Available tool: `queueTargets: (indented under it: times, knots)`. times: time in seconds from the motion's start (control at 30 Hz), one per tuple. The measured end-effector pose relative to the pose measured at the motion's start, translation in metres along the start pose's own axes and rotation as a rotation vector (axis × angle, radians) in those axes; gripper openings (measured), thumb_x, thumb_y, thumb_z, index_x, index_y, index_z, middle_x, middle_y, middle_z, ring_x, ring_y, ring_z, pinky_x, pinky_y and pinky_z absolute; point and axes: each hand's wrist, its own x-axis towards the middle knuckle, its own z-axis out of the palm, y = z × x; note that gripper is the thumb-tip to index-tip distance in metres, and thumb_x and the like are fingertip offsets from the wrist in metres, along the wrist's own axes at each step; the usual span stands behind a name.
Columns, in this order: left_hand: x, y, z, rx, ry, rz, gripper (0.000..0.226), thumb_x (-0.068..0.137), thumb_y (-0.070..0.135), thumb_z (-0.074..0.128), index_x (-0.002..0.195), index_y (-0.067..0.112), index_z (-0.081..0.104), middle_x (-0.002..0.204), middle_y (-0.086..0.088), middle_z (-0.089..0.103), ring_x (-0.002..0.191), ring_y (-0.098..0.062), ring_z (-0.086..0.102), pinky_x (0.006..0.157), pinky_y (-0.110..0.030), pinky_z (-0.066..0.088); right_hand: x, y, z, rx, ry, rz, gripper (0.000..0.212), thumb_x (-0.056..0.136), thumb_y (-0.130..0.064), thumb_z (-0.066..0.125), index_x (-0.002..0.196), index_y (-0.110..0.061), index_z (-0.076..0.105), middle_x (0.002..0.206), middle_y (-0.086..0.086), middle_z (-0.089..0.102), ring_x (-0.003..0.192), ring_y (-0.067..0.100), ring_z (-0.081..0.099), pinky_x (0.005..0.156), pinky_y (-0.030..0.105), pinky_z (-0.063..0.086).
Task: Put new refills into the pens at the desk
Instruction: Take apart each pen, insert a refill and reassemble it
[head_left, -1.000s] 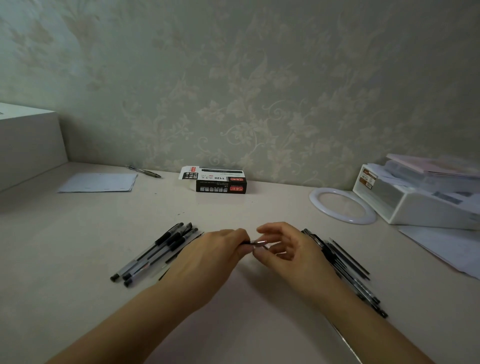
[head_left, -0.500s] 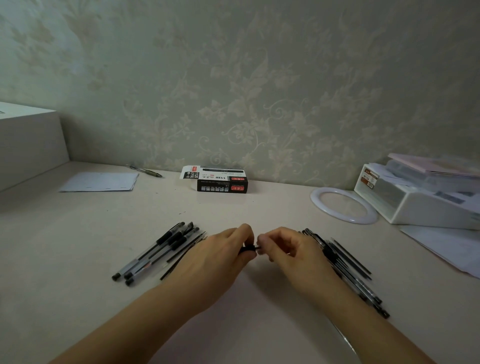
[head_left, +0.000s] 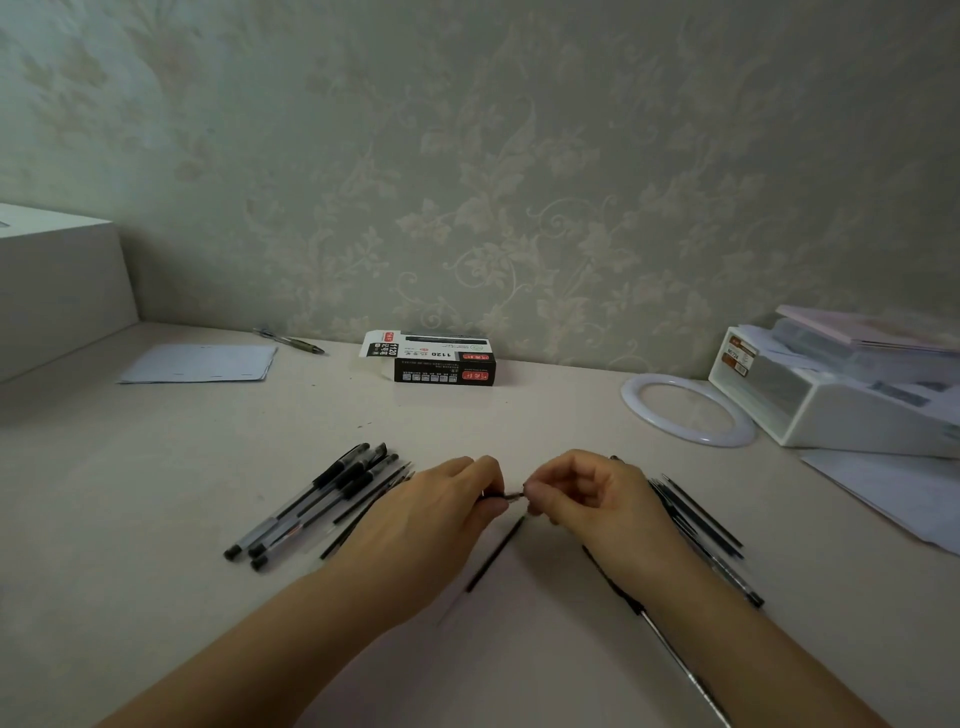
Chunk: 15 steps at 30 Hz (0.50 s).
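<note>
Mid-desk, our left hand (head_left: 441, 512) and right hand (head_left: 587, 499) pinch the two ends of one small pen part (head_left: 506, 495) above a loose refill (head_left: 496, 553); pens (head_left: 311, 504) lie left, refills (head_left: 696, 514) right, refill box (head_left: 441, 364) at the far edge.

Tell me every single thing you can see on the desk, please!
pens: several, black and clear, lying in a bunch left of the hands
refills: several, black, lying in a pile right of the hands
loose refill: one, black, on the desk between the wrists
pen part: one, dark, pinched between both hands
refill box: one, black and white with red labels, by the wall
paper sheet: one, white, far left
single pen: one, dark, by the wall
ring: one, white, right of the box
storage tray: one, white, far right
desk: one, pale beige
left hand: one, fingers pinching the pen part
right hand: one, fingers pinching the pen part
</note>
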Motion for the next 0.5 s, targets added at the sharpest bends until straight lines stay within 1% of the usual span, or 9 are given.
queueTargets:
  times: [0.03, 0.1, 0.13, 0.2, 0.27, 0.33, 0.4, 0.47, 0.5]
  knots:
    - [0.0, -0.002, 0.0, 0.0, -0.003, -0.015, 0.019, 0.099, 0.042, 0.038, 0.098, 0.026, 0.049, 0.092, 0.012, 0.053, 0.077, -0.011, 0.052, 0.07, -0.036, 0.048, 0.001, 0.0, -0.002, 0.018, 0.031, -0.004, 0.004, 0.084, -0.009, 0.073, 0.083, -0.014, 0.073, 0.071, -0.002, 0.074, 0.064, 0.001, 0.066, 0.062, 0.009, 0.049]
    - [-0.001, -0.004, 0.001, 0.001, -0.018, -0.039, 0.02, 0.096, 0.048, 0.04, 0.097, 0.029, 0.047, 0.089, 0.015, 0.051, 0.076, -0.007, 0.049, 0.066, -0.031, 0.047, 0.001, 0.0, -0.008, 0.018, 0.093, -0.006, 0.011, 0.081, -0.008, 0.076, 0.079, -0.018, 0.074, 0.071, -0.002, 0.074, 0.063, 0.003, 0.065, 0.061, 0.01, 0.049]
    - [-0.003, -0.004, 0.001, 0.007, -0.037, -0.045, 0.023, 0.093, 0.055, 0.043, 0.097, 0.032, 0.045, 0.087, 0.017, 0.048, 0.075, -0.005, 0.048, 0.062, -0.026, 0.044, 0.001, 0.0, -0.011, -0.026, 0.109, -0.006, 0.012, 0.08, -0.01, 0.077, 0.077, -0.021, 0.074, 0.072, -0.004, 0.073, 0.064, 0.004, 0.066, 0.06, 0.011, 0.05]
    - [-0.006, -0.003, 0.002, 0.031, -0.092, -0.05, 0.036, 0.08, 0.069, 0.049, 0.098, 0.039, 0.04, 0.084, 0.021, 0.041, 0.075, 0.0, 0.045, 0.055, -0.016, 0.032, 0.0, 0.001, -0.014, -0.184, 0.093, -0.02, 0.011, 0.078, -0.017, 0.079, 0.076, -0.027, 0.074, 0.071, -0.008, 0.072, 0.067, 0.006, 0.066, 0.062, 0.015, 0.052]
    - [-0.008, 0.0, 0.004, 0.063, -0.137, -0.046, 0.044, 0.074, 0.073, 0.053, 0.1, 0.041, 0.039, 0.087, 0.022, 0.039, 0.076, 0.0, 0.044, 0.055, -0.013, 0.027, -0.001, 0.002, -0.015, -0.302, 0.071, -0.043, 0.012, 0.078, -0.019, 0.079, 0.076, -0.03, 0.074, 0.071, -0.011, 0.071, 0.066, 0.004, 0.063, 0.062, 0.012, 0.049]
    - [-0.008, 0.0, 0.004, 0.091, -0.144, -0.051, 0.038, 0.08, 0.064, 0.055, 0.102, 0.038, 0.039, 0.089, 0.02, 0.038, 0.077, -0.003, 0.042, 0.055, -0.014, 0.028, -0.003, 0.001, -0.014, -0.407, 0.035, -0.07, 0.013, 0.079, -0.018, 0.077, 0.078, -0.031, 0.075, 0.068, -0.012, 0.069, 0.065, 0.0, 0.06, 0.063, 0.009, 0.046]
    - [-0.008, -0.002, 0.0, 0.116, -0.112, -0.075, 0.027, 0.087, 0.051, 0.054, 0.104, 0.034, 0.039, 0.092, 0.017, 0.04, 0.08, -0.006, 0.045, 0.059, -0.02, 0.036, -0.006, 0.0, -0.013, -0.516, -0.019, -0.102, 0.013, 0.082, -0.016, 0.073, 0.084, -0.029, 0.077, 0.069, -0.013, 0.066, 0.068, -0.005, 0.057, 0.064, 0.006, 0.043]
    - [-0.007, -0.005, -0.003, 0.122, -0.077, -0.115, 0.019, 0.092, 0.037, 0.05, 0.107, 0.031, 0.041, 0.102, 0.013, 0.047, 0.088, -0.011, 0.051, 0.071, -0.03, 0.048, -0.007, -0.001, -0.011, -0.585, -0.069, -0.134, 0.015, 0.085, -0.013, 0.068, 0.088, -0.025, 0.077, 0.074, -0.013, 0.063, 0.073, -0.006, 0.055, 0.067, 0.005, 0.041]
    - [-0.006, -0.007, -0.005, 0.124, -0.069, -0.138, 0.017, 0.093, 0.032, 0.048, 0.108, 0.029, 0.042, 0.106, 0.011, 0.05, 0.092, -0.013, 0.053, 0.075, -0.034, 0.05, -0.007, -0.001, -0.01, -0.61, -0.089, -0.15, 0.015, 0.086, -0.013, 0.067, 0.09, -0.024, 0.077, 0.076, -0.013, 0.062, 0.075, -0.006, 0.055, 0.067, 0.004, 0.039]
